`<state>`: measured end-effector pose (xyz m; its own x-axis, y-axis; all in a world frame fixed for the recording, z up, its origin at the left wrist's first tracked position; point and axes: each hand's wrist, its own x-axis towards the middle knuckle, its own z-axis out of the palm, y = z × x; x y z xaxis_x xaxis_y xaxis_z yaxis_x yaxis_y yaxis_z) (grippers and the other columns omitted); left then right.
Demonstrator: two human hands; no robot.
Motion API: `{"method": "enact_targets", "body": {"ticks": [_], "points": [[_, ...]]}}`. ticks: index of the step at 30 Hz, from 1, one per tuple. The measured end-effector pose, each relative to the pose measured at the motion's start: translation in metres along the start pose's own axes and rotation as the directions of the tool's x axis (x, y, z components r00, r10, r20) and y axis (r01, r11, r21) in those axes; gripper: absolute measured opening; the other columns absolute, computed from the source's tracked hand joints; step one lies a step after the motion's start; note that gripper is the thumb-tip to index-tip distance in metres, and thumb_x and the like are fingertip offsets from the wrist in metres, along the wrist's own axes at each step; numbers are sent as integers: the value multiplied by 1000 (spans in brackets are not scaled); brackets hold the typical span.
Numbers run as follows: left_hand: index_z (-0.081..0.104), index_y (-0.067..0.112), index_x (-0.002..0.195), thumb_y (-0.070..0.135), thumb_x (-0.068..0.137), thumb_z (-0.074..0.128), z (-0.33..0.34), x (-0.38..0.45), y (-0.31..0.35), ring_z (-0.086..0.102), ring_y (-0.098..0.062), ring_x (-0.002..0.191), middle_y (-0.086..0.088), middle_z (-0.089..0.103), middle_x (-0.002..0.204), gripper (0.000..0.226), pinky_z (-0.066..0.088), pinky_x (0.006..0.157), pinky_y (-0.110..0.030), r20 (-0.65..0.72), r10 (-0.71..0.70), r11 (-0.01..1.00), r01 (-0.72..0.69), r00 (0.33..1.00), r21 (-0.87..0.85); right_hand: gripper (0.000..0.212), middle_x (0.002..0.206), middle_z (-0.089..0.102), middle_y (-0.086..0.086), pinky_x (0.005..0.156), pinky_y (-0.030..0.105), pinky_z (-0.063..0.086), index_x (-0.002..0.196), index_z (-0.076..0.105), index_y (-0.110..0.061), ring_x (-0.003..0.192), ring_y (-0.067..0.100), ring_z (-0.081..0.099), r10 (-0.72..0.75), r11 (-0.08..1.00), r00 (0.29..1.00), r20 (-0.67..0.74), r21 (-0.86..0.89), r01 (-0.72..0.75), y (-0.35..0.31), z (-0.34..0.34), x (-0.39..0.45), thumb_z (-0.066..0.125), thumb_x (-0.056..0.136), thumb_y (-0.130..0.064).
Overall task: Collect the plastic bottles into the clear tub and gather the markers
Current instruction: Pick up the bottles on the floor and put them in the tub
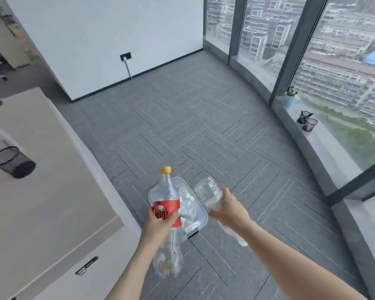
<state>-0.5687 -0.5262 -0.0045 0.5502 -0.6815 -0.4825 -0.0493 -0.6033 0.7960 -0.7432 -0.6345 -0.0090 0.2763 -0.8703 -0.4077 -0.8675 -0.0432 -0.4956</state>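
Grey striped carpet [204,131], curved window [333,61] right, left hand [158,224] gripping red-labelled bottle [167,191], right hand [227,208] gripping clear ribbed bottle [208,191], tub [200,215] between

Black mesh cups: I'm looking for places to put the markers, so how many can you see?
3. One lies on its side on the cabinet top at left; two stand together on the window sill at right. Others may be out of view.

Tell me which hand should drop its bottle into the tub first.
Left, probably. The left hand grips the red-labelled bottle directly over the clear tub. The right hand holds its clear bottle beside the tub's rim.
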Motion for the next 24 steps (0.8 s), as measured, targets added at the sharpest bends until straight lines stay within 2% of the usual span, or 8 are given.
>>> {"method": "enact_targets", "body": {"ticks": [4, 7, 10, 14, 16, 19, 22, 24], "points": [[36, 21, 110, 38, 78, 72, -12, 41, 3, 55, -20, 95, -3, 56, 110, 51, 40, 81, -29, -48, -69, 997, 68, 996, -27, 77, 125, 53, 6, 72, 35, 52, 137, 24, -15, 97, 24, 60, 21, 999, 998, 67, 48, -25, -15, 19, 46, 69, 79, -36], [37, 19, 114, 38, 80, 70, -10, 69, 0, 53, -19, 94, -2, 54, 109, 52, 40, 78, -29, -93, -118, 991, 111, 989, -71, 80, 123, 53, 8, 68, 33, 50, 139, 23, -12, 91, 24, 61, 44, 996, 988, 148, 72, -55, -14, 36, 86, 68, 79, -38], [38, 13, 123, 42, 80, 68, -4, 96, -7, 54, -19, 92, -3, 55, 111, 59, 40, 63, -25, -156, -189, 981, 178, 970, -80, 80, 123, 52, 10, 60, 31, 46, 138, 25, -11, 81, 21, 57, 84, 992, 962, 261, 73, -106, -8, 53, 127, 70, 77, -36], [40, 10, 125, 38, 80, 70, 4, 135, -20, 56, -18, 89, -5, 56, 113, 61, 38, 57, -20, -197, -250, 965, 228, 948, -127, 92, 141, 34, 14, 84, 38, 54, 144, 22, -11, 103, 26, 60, 149, 983, 938, 314, 58, -176, -4, 74, 179, 75, 75, -38], [39, 10, 123, 37, 80, 70, 7, 153, -26, 55, -14, 83, -4, 55, 109, 59, 38, 56, -20, -197, -283, 956, 259, 939, -138, 95, 145, 30, 14, 87, 37, 53, 146, 19, -12, 105, 25, 58, 173, 973, 924, 342, 89, -214, -4, 86, 199, 76, 74, -38], [32, 17, 113, 38, 81, 69, 10, 177, -32, 53, -5, 72, -3, 54, 105, 53, 37, 54, -21, -195, -317, 946, 297, 928, -127, 98, 143, 35, 16, 81, 32, 52, 147, 15, -9, 100, 21, 55, 213, 942, 900, 381, 165, -293, -3, 107, 224, 77, 75, -35], [28, 17, 111, 39, 81, 68, 11, 201, -36, 53, -5, 70, -4, 54, 104, 54, 36, 53, -21, -168, -328, 944, 317, 930, -88, 85, 131, 49, 13, 54, 19, 44, 137, 29, -6, 83, 13, 56, 248, 903, 877, 411, 229, -363, -6, 127, 246, 79, 73, -32], [28, 17, 112, 41, 82, 66, 9, 216, -38, 51, -4, 71, -3, 53, 104, 54, 35, 53, -21, -148, -325, 946, 321, 934, -51, 82, 124, 53, 12, 52, 17, 41, 132, 33, -6, 88, 16, 59, 272, 885, 876, 399, 255, -390, -9, 140, 257, 81, 70, -32]]}}
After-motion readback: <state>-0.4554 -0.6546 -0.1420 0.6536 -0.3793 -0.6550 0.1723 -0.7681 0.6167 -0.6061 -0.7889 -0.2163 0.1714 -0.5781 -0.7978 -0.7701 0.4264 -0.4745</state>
